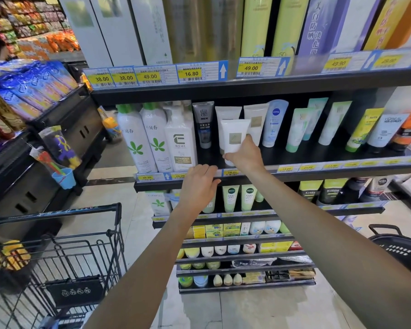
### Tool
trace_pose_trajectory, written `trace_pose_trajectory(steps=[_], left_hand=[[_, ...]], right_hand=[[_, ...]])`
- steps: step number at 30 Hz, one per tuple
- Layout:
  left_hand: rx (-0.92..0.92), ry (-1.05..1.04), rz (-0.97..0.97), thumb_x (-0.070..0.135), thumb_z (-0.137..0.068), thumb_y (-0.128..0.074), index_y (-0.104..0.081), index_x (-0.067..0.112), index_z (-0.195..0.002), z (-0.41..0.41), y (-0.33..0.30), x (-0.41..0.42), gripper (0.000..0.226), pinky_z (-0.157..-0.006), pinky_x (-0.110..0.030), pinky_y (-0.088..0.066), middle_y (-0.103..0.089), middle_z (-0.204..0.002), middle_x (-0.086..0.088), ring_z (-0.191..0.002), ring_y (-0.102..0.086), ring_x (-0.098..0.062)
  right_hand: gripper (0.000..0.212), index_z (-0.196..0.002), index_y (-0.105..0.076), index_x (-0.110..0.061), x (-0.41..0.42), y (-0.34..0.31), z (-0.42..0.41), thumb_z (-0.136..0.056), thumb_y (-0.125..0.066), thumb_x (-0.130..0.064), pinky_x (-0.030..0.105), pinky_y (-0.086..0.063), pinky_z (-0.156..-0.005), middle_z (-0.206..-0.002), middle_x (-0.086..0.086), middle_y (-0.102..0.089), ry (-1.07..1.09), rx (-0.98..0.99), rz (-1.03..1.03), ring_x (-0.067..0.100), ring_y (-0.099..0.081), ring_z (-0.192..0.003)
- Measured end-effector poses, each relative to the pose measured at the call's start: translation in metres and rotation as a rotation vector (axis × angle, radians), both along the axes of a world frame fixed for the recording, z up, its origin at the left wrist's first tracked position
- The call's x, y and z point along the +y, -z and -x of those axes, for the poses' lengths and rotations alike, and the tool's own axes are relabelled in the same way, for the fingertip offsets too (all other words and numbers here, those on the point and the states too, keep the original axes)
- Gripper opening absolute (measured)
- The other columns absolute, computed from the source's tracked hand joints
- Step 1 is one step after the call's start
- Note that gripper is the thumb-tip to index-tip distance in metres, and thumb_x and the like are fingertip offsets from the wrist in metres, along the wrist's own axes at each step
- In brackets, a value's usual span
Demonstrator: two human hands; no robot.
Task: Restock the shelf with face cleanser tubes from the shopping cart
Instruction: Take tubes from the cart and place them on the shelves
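Right hand [243,154]: fingers and thumb wrapped round the lower end of a white face cleanser tube [234,136] bearing a small tan square label; the tube stands cap-down, upright, at the front of the middle shelf [318,173], its cap end at or just above the shelf board, contact not discernible. Left hand [198,184]: fingers relaxed and slightly bent, laid over the front lip of the same shelf just left of the right hand, holding nothing. Behind the held tube: two matching white tubes [255,122], standing side by side against the back of the shelf. Left of these: a grey tube marked MEN [202,124], then a white pump bottle [180,143] marked Vitamin E, then two white spray bottles [139,138] with green caps and leaf prints. Right of the white tubes: a Nivea tube [274,123], pale green tubes, a yellow-green tube, a L'Oreal Men Expert tube [387,130]. Shelf edges carry yellow price tags [191,73]. Upper shelf: tall boxed and bottled goods. Lower shelves: small tubes, jars and cartons. Lower left: a black wire shopping cart [57,252]; the part of its basket in view shows no tubes. Lower right: part of a black plastic basket [399,252].
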State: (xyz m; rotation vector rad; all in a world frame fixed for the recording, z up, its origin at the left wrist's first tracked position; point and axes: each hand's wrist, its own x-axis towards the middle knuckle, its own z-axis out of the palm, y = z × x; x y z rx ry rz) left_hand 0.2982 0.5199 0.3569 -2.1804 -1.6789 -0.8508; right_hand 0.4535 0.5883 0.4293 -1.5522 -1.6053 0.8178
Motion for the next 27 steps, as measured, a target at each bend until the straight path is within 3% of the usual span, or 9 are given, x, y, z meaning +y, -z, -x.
trace_pose_trajectory(steps=[8, 17, 21, 27], left_hand=[[0.009, -0.017, 0.009, 0.023, -0.087, -0.079, -0.068, 0.008, -0.112, -0.001, 0.0, 0.0, 0.032, -0.076, -0.042, -0.049, -0.067, -0.089, -0.007, -0.082, -0.062, -0.027], [0.002, -0.045, 0.07, 0.02, -0.086, -0.078, -0.068, 0.007, -0.118, -0.005, -0.005, -0.005, 0.035, -0.08, -0.043, -0.05, -0.068, -0.093, -0.007, -0.086, -0.063, -0.028], [-0.035, -0.077, 0.128, 0.018, -0.089, -0.073, -0.067, 0.008, -0.117, -0.012, -0.012, -0.01, 0.03, -0.085, -0.043, -0.049, -0.067, -0.097, -0.007, -0.092, -0.061, -0.029], [-0.039, -0.107, 0.189, 0.017, -0.093, -0.069, -0.064, 0.008, -0.124, -0.016, -0.02, -0.015, 0.033, -0.092, -0.042, -0.046, -0.066, -0.105, -0.009, -0.1, -0.059, -0.031]], right_hand=[[0.054, -0.112, -0.042, -0.021, 0.001, 0.0, -0.001, -0.079, -0.085, -0.019, 0.044, -0.055, -0.094, -0.109, 0.0, -0.057, -0.003, 0.013, -0.003, 0.027, -0.057, -0.114], [0.062, -0.12, -0.046, -0.014, 0.001, 0.001, -0.007, -0.077, -0.089, -0.025, 0.041, -0.052, -0.098, -0.125, 0.009, -0.062, -0.029, 0.057, 0.026, 0.027, -0.058, -0.118], [0.06, -0.119, -0.048, -0.016, -0.002, -0.001, -0.008, -0.077, -0.089, -0.027, 0.048, -0.051, -0.102, -0.122, 0.006, -0.063, -0.033, 0.047, 0.026, 0.03, -0.056, -0.123], [0.058, -0.124, -0.052, -0.011, -0.003, -0.007, -0.023, -0.079, -0.085, -0.023, 0.043, -0.053, -0.098, -0.125, 0.012, -0.065, -0.01, 0.021, 0.043, 0.033, -0.061, -0.118]])
